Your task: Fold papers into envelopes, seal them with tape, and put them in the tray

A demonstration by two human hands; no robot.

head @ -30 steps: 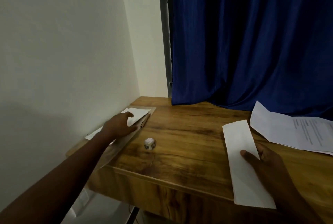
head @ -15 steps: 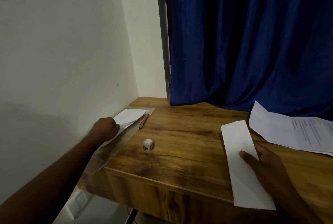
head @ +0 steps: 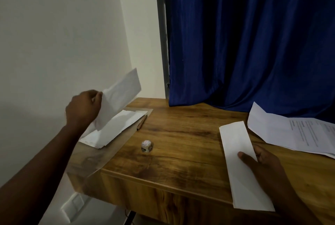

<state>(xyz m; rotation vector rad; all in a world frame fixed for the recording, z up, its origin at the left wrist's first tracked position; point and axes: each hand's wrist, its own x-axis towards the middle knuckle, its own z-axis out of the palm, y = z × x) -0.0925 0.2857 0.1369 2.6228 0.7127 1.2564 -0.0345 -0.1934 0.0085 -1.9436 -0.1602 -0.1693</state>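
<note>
- Left hand (head: pixel 85 108) pinches a folded paper (head: pixel 118 98) by its near end, lifted above the clear tray (head: pixel 108 149) at the surface's left edge.
- Right hand (head: pixel 261 163) lies flat, fingers straight, pressing a long folded sheet (head: pixel 235 145).
- Paper's light and floppy imo, so grab near a crease, not a loose corner.
- Small tape roll (head: pixel 146 146) sits between them.

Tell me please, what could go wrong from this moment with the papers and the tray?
1. The clear tray sticks out past the left edge of the desk; a bump from the left hand might tip it off.
2. That hand pinches the lifted paper only at its corner, so it may slip or crease.
3. The folded paper under the right hand overhangs the front edge and could slide off.
</note>
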